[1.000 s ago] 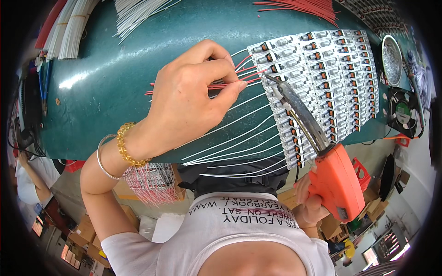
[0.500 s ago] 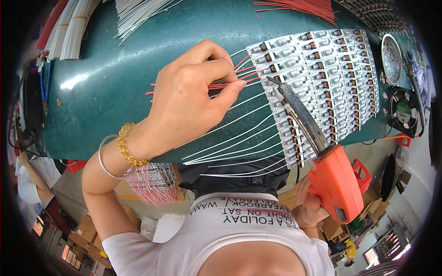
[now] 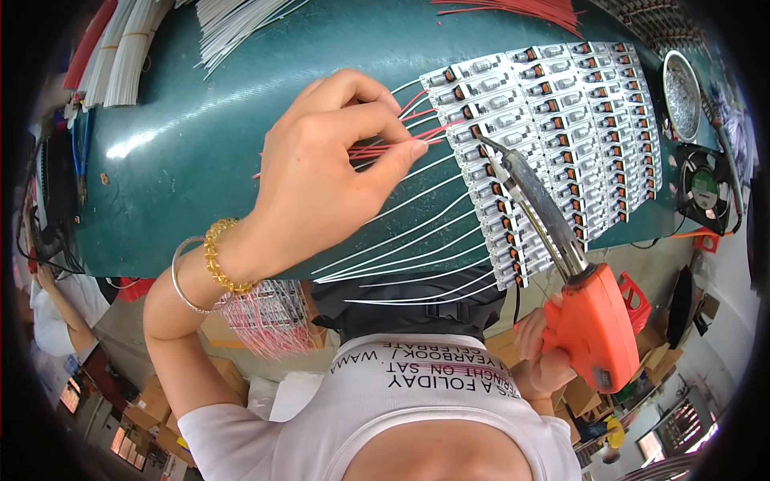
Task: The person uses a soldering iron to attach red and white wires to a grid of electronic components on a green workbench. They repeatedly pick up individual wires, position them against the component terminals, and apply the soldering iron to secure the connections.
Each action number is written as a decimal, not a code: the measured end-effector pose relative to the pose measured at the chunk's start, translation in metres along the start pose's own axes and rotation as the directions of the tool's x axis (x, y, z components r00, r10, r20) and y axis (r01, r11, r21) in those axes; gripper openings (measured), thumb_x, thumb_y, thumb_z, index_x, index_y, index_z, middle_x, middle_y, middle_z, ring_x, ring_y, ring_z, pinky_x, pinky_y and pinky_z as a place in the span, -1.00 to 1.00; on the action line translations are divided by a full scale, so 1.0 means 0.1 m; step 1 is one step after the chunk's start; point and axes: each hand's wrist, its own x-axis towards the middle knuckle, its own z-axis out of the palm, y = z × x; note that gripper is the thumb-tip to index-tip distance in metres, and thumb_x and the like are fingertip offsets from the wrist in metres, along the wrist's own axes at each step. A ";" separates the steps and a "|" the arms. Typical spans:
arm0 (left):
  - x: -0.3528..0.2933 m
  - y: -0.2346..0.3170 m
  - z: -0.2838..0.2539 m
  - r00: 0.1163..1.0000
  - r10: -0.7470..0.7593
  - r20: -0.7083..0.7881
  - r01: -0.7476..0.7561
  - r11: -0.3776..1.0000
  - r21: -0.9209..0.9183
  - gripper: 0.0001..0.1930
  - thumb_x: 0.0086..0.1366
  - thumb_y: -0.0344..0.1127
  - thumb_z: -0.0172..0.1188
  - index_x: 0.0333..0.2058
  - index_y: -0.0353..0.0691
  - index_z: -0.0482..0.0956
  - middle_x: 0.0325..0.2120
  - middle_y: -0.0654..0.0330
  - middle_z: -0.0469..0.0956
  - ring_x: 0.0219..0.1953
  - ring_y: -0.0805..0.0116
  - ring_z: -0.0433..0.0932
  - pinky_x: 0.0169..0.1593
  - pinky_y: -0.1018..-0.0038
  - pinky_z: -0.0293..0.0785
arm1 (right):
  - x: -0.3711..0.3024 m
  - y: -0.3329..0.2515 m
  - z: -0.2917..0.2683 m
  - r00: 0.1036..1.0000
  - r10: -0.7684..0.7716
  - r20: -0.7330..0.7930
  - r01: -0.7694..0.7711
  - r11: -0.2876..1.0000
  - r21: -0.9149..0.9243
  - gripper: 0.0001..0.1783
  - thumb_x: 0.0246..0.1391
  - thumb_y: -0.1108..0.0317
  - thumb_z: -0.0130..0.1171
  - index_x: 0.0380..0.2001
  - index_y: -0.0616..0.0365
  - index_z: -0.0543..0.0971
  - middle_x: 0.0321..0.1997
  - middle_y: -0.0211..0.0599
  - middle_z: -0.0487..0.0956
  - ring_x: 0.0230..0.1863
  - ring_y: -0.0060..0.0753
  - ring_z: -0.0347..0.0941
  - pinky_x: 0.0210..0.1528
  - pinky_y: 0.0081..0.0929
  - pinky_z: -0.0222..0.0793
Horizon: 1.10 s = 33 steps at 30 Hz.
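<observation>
Between the thumb and fingers of my left hand (image 3: 321,160) is a small bunch of red wires (image 3: 370,151), its ends at the left edge of a panel of small circuit boards (image 3: 553,104). One red wire reaches onto a board there. My right hand (image 3: 544,357) grips an orange soldering gun (image 3: 597,329), partly hidden behind its body. The gun's dark bent tip points at the first column of boards, close to that wire's end; contact cannot be made out. White wires (image 3: 401,240) run leftward from the panel's edge below my left hand.
Bundles of white wires (image 3: 245,28) and red wires (image 3: 521,10) lie along the far side of the green table (image 3: 184,192). At the right are a metal bowl (image 3: 682,96) and a black fan (image 3: 703,188). More wired boards (image 3: 269,317) sit below the near edge.
The soldering gun's tip has shifted slightly right, farther in from the panel's left edge. The panel appears slightly further left and up. My left hand still holds the red wires.
</observation>
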 end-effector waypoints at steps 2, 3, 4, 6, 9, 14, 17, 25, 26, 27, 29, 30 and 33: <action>-0.02 0.05 0.06 0.997 0.070 -0.011 -0.069 0.995 0.073 -0.90 0.01 -0.47 0.38 -0.47 -0.29 0.63 -0.28 0.19 0.52 -0.31 0.37 0.44 -0.26 0.52 0.39 | -0.01 -0.04 -0.02 0.999 0.017 0.042 -0.015 0.998 -0.060 -0.28 -0.09 -0.12 0.15 -0.07 0.32 0.39 -0.62 -0.46 0.34 -0.61 -0.44 0.24 -0.48 -0.49 0.21; -0.02 0.07 0.08 0.994 0.105 -0.015 -0.103 0.989 0.110 -0.90 0.00 -0.46 0.38 -0.48 -0.27 0.64 -0.26 0.20 0.52 -0.29 0.35 0.43 -0.25 0.50 0.38 | -0.01 -0.05 -0.03 0.998 0.026 0.055 -0.022 0.997 -0.075 -0.34 -0.09 -0.07 0.16 -0.10 0.30 0.40 -0.59 -0.43 0.35 -0.57 -0.40 0.26 -0.44 -0.45 0.22; -0.03 0.07 0.10 0.994 0.107 -0.020 -0.104 0.987 0.125 -0.90 -0.01 -0.46 0.39 -0.48 -0.26 0.64 -0.26 0.20 0.52 -0.29 0.34 0.41 -0.24 0.48 0.38 | -0.01 -0.06 -0.03 0.997 0.035 0.066 -0.029 0.995 -0.093 -0.41 -0.10 -0.01 0.16 -0.12 0.27 0.42 -0.55 -0.41 0.37 -0.53 -0.36 0.27 -0.40 -0.42 0.23; -0.02 0.08 0.13 0.993 0.115 -0.026 -0.110 0.982 0.153 -0.89 -0.04 -0.45 0.40 -0.50 -0.24 0.64 -0.25 0.21 0.52 -0.29 0.31 0.39 -0.22 0.45 0.36 | -0.03 -0.06 -0.06 0.994 0.053 0.095 -0.041 0.990 -0.133 -0.53 -0.10 0.11 0.16 -0.18 0.22 0.45 -0.48 -0.37 0.40 -0.46 -0.27 0.31 -0.33 -0.36 0.25; -0.01 0.07 0.14 0.988 0.147 -0.048 -0.137 0.977 0.165 -0.88 -0.06 -0.45 0.40 -0.51 -0.25 0.63 -0.26 0.20 0.51 -0.32 0.31 0.38 -0.23 0.44 0.35 | -0.04 -0.06 -0.06 0.990 0.082 0.118 -0.067 0.989 -0.128 -0.71 -0.10 0.28 0.16 -0.26 0.14 0.51 -0.37 -0.30 0.45 -0.34 -0.15 0.36 -0.23 -0.26 0.29; 0.05 0.12 0.12 0.989 0.145 -0.006 -0.141 0.974 0.178 -0.88 -0.05 -0.44 0.39 -0.53 -0.25 0.60 -0.30 0.20 0.49 -0.35 0.29 0.36 -0.25 0.42 0.32 | -0.02 -0.15 0.05 0.981 0.191 0.021 -0.192 0.973 0.124 -0.87 -0.11 0.38 0.13 -0.40 0.10 0.49 -0.39 -0.30 0.45 -0.39 -0.18 0.35 -0.28 -0.31 0.26; 0.06 0.13 0.09 0.992 0.124 0.016 -0.124 0.976 0.181 -0.88 -0.05 -0.44 0.39 -0.54 -0.25 0.59 -0.32 0.20 0.47 -0.37 0.29 0.35 -0.26 0.42 0.32 | 0.04 -0.22 -0.06 0.989 0.049 0.138 -0.034 0.993 -0.112 -0.86 -0.08 0.35 0.11 -0.42 0.13 0.45 -0.47 -0.34 0.43 -0.44 -0.25 0.32 -0.34 -0.39 0.22; 0.07 0.14 0.11 0.992 0.130 0.006 -0.128 0.973 0.193 -0.87 -0.06 -0.43 0.40 -0.55 -0.25 0.60 -0.34 0.20 0.47 -0.39 0.29 0.34 -0.27 0.41 0.32 | 0.03 -0.17 0.02 0.999 -0.039 0.026 0.037 0.995 0.094 -0.60 -0.06 0.16 0.15 -0.27 0.25 0.40 -0.54 -0.35 0.40 -0.52 -0.29 0.30 -0.42 -0.40 0.20; 0.06 0.14 0.11 0.992 0.129 0.004 -0.127 0.973 0.193 -0.87 -0.06 -0.43 0.40 -0.55 -0.25 0.60 -0.35 0.20 0.47 -0.39 0.28 0.34 -0.27 0.41 0.32 | 0.02 -0.14 -0.01 0.997 -0.037 0.075 0.037 0.999 0.008 -0.75 -0.05 0.24 0.12 -0.35 0.18 0.46 -0.48 -0.32 0.43 -0.45 -0.22 0.32 -0.34 -0.35 0.22; 0.06 0.13 0.10 0.992 0.127 0.002 -0.125 0.973 0.193 -0.87 -0.06 -0.43 0.40 -0.55 -0.25 0.60 -0.35 0.20 0.47 -0.39 0.28 0.34 -0.28 0.41 0.32 | 0.00 -0.11 -0.06 0.992 -0.034 0.123 0.044 0.996 -0.078 -0.88 -0.05 0.32 0.08 -0.43 0.11 0.52 -0.42 -0.28 0.46 -0.38 -0.14 0.35 -0.26 -0.30 0.23; 0.06 0.15 0.11 0.992 0.125 0.011 -0.125 0.973 0.195 -0.87 -0.06 -0.43 0.40 -0.54 -0.25 0.60 -0.32 0.19 0.47 -0.37 0.28 0.35 -0.29 0.41 0.32 | -0.01 -0.06 -0.05 0.995 -0.039 0.090 0.044 0.998 -0.051 -0.73 -0.01 0.20 0.10 -0.32 0.16 0.49 -0.46 -0.31 0.44 -0.43 -0.20 0.33 -0.31 -0.34 0.22; 0.06 0.16 0.11 0.992 0.123 0.014 -0.123 0.973 0.197 -0.87 -0.06 -0.43 0.40 -0.54 -0.25 0.60 -0.31 0.19 0.47 -0.36 0.28 0.36 -0.29 0.41 0.32 | -0.02 -0.02 -0.05 0.996 -0.057 0.063 0.058 0.998 -0.024 -0.59 0.00 0.11 0.11 -0.22 0.22 0.44 -0.52 -0.35 0.41 -0.49 -0.28 0.31 -0.37 -0.39 0.21; 0.07 0.14 0.07 0.967 0.255 -0.004 -0.249 0.945 0.212 -0.88 -0.06 -0.44 0.40 -0.53 -0.26 0.62 -0.38 0.18 0.50 -0.39 0.28 0.39 -0.30 0.40 0.33 | -0.06 0.16 0.00 0.991 -0.134 -0.020 0.135 0.977 0.165 -0.07 0.04 -0.24 0.18 0.13 0.44 0.26 -0.78 -0.55 0.29 -0.78 -0.61 0.20 -0.66 -0.60 0.17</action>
